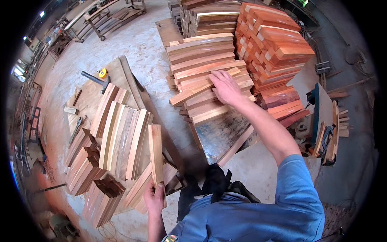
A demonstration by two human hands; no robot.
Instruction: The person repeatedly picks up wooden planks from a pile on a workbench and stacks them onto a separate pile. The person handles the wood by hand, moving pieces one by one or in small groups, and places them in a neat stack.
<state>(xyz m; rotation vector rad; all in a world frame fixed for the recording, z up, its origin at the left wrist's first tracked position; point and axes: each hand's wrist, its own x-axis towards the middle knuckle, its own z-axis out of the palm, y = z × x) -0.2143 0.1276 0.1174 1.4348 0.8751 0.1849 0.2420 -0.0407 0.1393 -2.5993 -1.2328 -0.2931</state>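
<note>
My left hand (155, 195) is closed round the lower end of a pale wooden slat (155, 151), which points away from me beside the left-hand workbench. Further off to the right, my right hand (226, 86) grips another wooden slat (191, 92) from above, its fingers curled over the piece. This slat lies askew across a row of stacked slats (205, 54). The fingertips of my right hand are partly hidden. Several curved slats (121, 141) are laid side by side on the workbench, near the piece in my left hand.
A hammer (100, 80), a yellow tape measure (102, 73) and pliers (76, 125) lie on the left workbench (115, 72). Tall piles of reddish wood (270, 44) rise behind my right hand. A wheeled table (96, 18) stands far left; a clamp (324, 141) is at right.
</note>
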